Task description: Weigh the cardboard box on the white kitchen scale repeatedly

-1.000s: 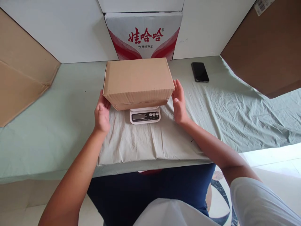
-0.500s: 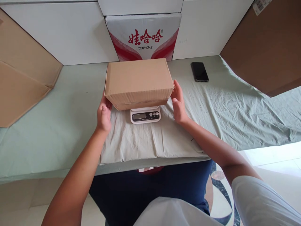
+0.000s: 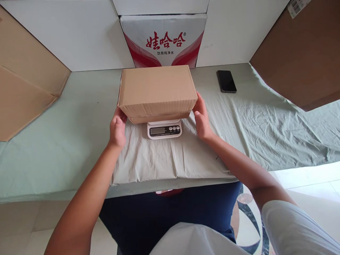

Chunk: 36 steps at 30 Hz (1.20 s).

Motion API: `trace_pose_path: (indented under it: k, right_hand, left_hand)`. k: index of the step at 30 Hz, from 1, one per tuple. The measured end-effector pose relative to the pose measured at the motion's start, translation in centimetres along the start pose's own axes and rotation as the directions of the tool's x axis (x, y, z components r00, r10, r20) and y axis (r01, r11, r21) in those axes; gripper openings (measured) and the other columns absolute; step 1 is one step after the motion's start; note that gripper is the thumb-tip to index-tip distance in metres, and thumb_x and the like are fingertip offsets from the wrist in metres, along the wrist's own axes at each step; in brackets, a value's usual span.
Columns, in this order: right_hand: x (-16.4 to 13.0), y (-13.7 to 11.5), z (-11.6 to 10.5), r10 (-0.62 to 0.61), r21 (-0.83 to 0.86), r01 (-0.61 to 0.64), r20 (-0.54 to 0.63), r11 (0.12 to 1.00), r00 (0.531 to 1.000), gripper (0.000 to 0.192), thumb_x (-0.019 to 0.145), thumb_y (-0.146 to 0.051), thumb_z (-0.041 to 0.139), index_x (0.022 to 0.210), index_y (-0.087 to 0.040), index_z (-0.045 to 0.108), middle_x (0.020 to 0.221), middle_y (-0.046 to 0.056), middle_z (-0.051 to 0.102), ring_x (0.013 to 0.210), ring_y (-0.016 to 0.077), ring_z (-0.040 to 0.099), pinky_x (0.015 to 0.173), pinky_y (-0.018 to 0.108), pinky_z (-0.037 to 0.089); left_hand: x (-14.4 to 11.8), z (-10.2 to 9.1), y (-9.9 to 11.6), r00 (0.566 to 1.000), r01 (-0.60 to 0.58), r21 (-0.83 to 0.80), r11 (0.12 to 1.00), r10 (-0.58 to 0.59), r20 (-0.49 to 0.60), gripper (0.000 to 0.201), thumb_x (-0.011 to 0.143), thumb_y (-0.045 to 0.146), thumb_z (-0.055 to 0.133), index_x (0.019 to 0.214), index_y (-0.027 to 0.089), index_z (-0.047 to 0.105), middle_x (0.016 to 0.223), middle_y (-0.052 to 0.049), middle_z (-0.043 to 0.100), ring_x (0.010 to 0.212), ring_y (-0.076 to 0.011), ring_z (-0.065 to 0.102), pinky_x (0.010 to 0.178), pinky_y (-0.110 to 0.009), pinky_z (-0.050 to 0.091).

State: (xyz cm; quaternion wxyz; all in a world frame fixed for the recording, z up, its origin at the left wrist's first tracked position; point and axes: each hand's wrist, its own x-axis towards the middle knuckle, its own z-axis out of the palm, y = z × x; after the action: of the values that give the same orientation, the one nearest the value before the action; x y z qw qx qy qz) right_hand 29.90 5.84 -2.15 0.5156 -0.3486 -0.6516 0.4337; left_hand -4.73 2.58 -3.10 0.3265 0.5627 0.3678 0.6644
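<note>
A brown cardboard box (image 3: 158,86) sits over a small white kitchen scale (image 3: 164,130), whose front panel with a grey display and several round buttons sticks out below it. My left hand (image 3: 117,129) grips the box's left end, its fingertips hidden behind the side. At the opposite end, my right hand (image 3: 201,117) holds the lower right corner, fingers partly out of sight. The box covers the scale's platform, so I cannot tell whether its full weight rests there. No digits are readable on the display.
A black phone (image 3: 226,81) lies on the green tablecloth (image 3: 79,141) to the right. Behind stands a white and red carton (image 3: 164,39) with Chinese lettering. Large cardboard pieces flank the table, one at the left (image 3: 26,81) and another at the right (image 3: 300,56).
Both hands and the box stay almost in place on the scale. The view has shifted very slightly.
</note>
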Motion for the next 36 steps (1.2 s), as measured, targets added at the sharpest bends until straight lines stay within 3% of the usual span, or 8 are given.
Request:
trace_pose_path:
  k: [6, 13, 22, 30, 36]
  right_hand:
    - [-0.03, -0.24, 0.19, -0.012, 0.029, 0.012, -0.005, 1.0, 1.0, 0.103, 0.09, -0.098, 0.053, 0.177, -0.049, 0.027, 0.198, -0.007, 0.023, 0.187, 0.035, 0.019, 0.155, 0.064, 0.019]
    - [-0.05, -0.12, 0.35, -0.024, 0.069, 0.024, -0.002, 0.997, 1.0, 0.096, 0.093, -0.093, 0.055, 0.175, -0.049, 0.033, 0.197, -0.006, 0.025, 0.185, 0.0358, 0.025, 0.154, 0.066, 0.022]
    - [0.02, 0.04, 0.39, -0.039, 0.057, 0.039, 0.005, 0.998, 0.999, 0.099, 0.091, -0.095, 0.056, 0.175, -0.048, 0.033, 0.197, -0.005, 0.028, 0.184, 0.0349, 0.027, 0.154, 0.063, 0.024]
    - [0.29, -0.13, 0.38, -0.03, 0.046, 0.03, 0.012, 0.998, 0.999, 0.101, 0.091, -0.095, 0.055, 0.176, -0.045, 0.032, 0.197, -0.003, 0.029, 0.185, 0.0356, 0.026, 0.153, 0.064, 0.026]
    - [0.27, -0.6, 0.52, 0.011, 0.067, -0.01, -0.002, 0.998, 1.0, 0.104, 0.087, -0.096, 0.061, 0.175, -0.046, 0.035, 0.196, -0.003, 0.031, 0.184, 0.0379, 0.027, 0.154, 0.066, 0.022]
  left_hand:
    - [-0.06, -0.14, -0.02, 1.0, 0.016, -0.009, 1.0, -0.016, 0.024, 0.071, 0.101, 0.083, 0.059, 0.144, 0.03, 0.077, 0.163, -0.015, 0.072, 0.159, -0.0368, 0.063, 0.139, -0.055, 0.045]
    - [0.04, -0.25, -0.21, 0.999, 0.006, -0.027, 1.0, -0.006, 0.033, 0.076, 0.101, 0.086, 0.055, 0.144, 0.028, 0.078, 0.161, -0.017, 0.073, 0.157, -0.0375, 0.064, 0.138, -0.055, 0.045]
    - [-0.21, -0.48, -0.44, 0.999, 0.039, -0.023, 0.999, -0.039, 0.006, 0.081, 0.098, 0.09, 0.056, 0.14, 0.026, 0.08, 0.158, -0.018, 0.074, 0.156, -0.0378, 0.065, 0.136, -0.054, 0.046]
    - [-0.26, -0.48, -0.25, 0.998, 0.033, -0.028, 0.999, -0.032, 0.049, 0.084, 0.099, 0.091, 0.053, 0.144, 0.025, 0.077, 0.161, -0.018, 0.073, 0.159, -0.0376, 0.062, 0.138, -0.054, 0.044]
    - [-0.28, -0.42, -0.37, 0.998, 0.031, -0.015, 0.999, -0.031, 0.048, 0.083, 0.099, 0.092, 0.052, 0.144, 0.027, 0.078, 0.153, -0.017, 0.078, 0.155, -0.037, 0.066, 0.137, -0.054, 0.048]
